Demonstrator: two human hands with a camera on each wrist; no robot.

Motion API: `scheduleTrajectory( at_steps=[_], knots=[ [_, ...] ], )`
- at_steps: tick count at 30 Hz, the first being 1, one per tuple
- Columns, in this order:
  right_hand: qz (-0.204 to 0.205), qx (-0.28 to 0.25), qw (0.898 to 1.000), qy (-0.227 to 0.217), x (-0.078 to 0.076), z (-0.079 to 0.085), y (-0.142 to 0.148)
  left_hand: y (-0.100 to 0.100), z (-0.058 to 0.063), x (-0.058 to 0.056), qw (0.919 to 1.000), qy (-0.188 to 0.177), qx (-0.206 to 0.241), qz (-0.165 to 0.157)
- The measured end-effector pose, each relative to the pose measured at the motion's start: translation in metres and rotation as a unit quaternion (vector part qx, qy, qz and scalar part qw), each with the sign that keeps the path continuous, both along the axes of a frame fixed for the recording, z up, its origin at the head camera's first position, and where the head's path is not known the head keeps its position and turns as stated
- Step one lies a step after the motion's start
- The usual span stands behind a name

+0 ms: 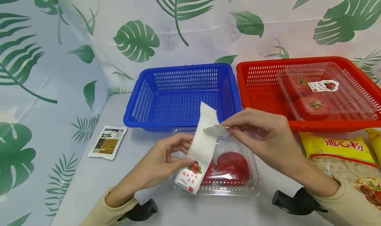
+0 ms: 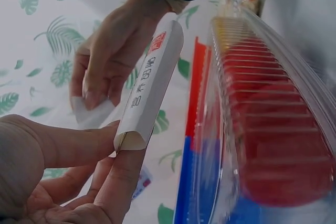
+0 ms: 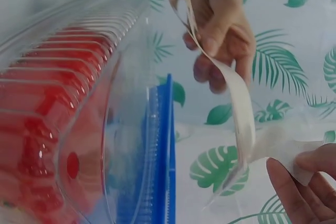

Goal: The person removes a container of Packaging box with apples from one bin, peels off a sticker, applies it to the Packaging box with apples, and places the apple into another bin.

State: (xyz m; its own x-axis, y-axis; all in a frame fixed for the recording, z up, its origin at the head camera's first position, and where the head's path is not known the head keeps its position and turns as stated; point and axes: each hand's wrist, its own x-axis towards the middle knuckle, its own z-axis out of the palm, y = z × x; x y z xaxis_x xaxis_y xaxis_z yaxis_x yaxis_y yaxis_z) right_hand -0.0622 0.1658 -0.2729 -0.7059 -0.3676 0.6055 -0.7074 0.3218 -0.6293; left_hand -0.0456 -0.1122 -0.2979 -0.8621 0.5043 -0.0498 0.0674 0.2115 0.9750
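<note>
A white strip of stickers [image 1: 204, 141] is held up over a clear plastic box [image 1: 253, 185] with red, rounded fruit [image 1: 233, 166] inside. Its lower end carries a printed label with a red apple picture and red lettering. My left hand [image 1: 165, 158] pinches the strip between thumb and fingers near this label. In the left wrist view the printed end [image 2: 152, 85] curls over. With thumb and fingertips, my right hand [image 1: 265, 133] pinches a thin white flap [image 1: 216, 129] that bends away from the strip's upper part. The right wrist view shows the flap joined to the strip.
Behind the box stands a blue basket [image 1: 190, 124]. Beside it, a red basket [image 1: 324, 125] contains a labelled clear box [image 1: 354, 97] of red fruit with green stems. A small packet [image 1: 108, 142] lies left; yellow-topped bags of pasta [image 1: 342, 150] lie right.
</note>
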Motion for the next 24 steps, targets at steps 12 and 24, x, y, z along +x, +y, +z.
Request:
scheduleTrajectory(
  at_steps=[12,24],
  knots=[
    [-0.012,-0.028,0.999,-0.021,0.001,-0.002,0.008,-0.066,0.001,0.009,0.9987,0.013,0.046,0.016],
    [-0.002,-0.023,0.999,-0.041,0.0,-0.006,0.011,-0.158,-0.051,0.023,0.9947,-0.081,0.046,-0.044]
  ],
)
